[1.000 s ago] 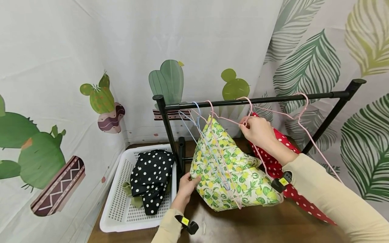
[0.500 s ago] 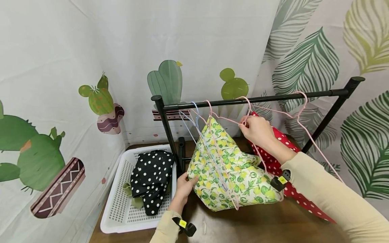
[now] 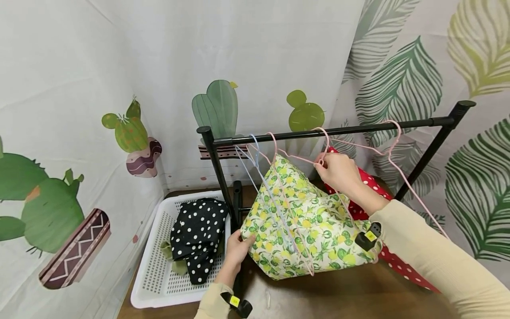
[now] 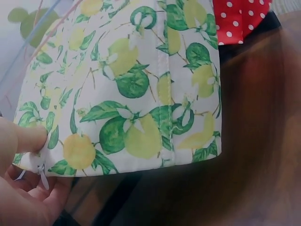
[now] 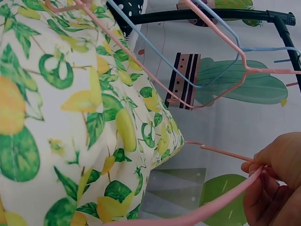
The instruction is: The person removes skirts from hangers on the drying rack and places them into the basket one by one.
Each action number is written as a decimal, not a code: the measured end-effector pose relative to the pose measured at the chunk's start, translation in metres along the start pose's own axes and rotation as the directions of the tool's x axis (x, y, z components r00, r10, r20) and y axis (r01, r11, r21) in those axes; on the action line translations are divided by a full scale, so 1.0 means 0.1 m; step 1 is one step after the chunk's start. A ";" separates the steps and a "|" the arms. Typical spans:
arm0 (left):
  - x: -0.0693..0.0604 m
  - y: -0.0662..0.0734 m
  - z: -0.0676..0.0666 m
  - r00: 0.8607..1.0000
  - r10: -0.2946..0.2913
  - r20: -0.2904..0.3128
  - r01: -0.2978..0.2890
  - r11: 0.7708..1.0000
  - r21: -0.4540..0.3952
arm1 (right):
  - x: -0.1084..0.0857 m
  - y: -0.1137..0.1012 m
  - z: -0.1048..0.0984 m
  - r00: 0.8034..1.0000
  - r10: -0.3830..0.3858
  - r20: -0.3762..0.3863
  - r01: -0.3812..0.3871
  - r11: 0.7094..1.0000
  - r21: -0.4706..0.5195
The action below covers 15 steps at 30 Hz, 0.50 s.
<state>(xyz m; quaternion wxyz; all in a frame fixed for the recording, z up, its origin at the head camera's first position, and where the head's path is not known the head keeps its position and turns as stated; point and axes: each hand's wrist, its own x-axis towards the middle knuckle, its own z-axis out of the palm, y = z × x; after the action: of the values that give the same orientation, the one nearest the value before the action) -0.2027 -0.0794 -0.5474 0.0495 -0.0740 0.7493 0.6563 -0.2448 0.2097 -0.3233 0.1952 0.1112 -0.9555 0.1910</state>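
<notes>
In the head view a lemon-print garment [image 3: 299, 230] hangs slanted below the rack's bar, on a pink hanger [image 5: 211, 204]. My right hand [image 3: 338, 173] pinches that hanger at its neck, just under the bar; its hook stays over the bar. At the garment's left edge, my left hand [image 3: 236, 252] pinches the fabric between thumb and fingers. A small zip pull [image 4: 43, 179] shows beside those fingers in the left wrist view. A blue hanger [image 3: 256, 146] and another pink hanger [image 3: 275, 144] hang in front of the garment.
The black rack [image 3: 358, 129] stands on a brown table [image 3: 303, 301]. Left of it sits a white basket [image 3: 149, 261] holding a black dotted cloth [image 3: 201, 230] and something olive green. Red dotted fabric [image 3: 404, 268] hangs behind the right arm, near another pink hanger [image 3: 414, 195].
My left hand has shifted slightly left with the garment's edge, and the fabric is spread wider, covering more of the red dotted fabric. My right hand keeps its place at the hanger's neck.
</notes>
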 end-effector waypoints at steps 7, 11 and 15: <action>-0.06 0.19 -0.14 0.998 0.053 -0.039 -0.051 0.998 0.040 | 0.01 -0.01 0.03 1.000 -0.001 -0.004 0.001 1.000 0.020; -0.07 0.29 -0.19 0.998 0.042 -0.043 -0.041 0.999 0.020 | 0.02 -0.04 0.04 1.000 0.005 0.004 -0.005 0.999 0.037; -0.08 0.32 -0.22 0.998 0.044 -0.053 -0.045 0.999 -0.013 | 0.02 -0.05 0.06 1.000 0.000 0.014 -0.001 0.999 0.044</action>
<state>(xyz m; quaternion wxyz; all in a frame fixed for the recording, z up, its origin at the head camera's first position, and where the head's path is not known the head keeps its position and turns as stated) -0.2005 -0.0968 -0.5115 0.0145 -0.0749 0.7471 0.6603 -0.2469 0.2024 -0.3259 0.1861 0.1163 -0.9525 0.2113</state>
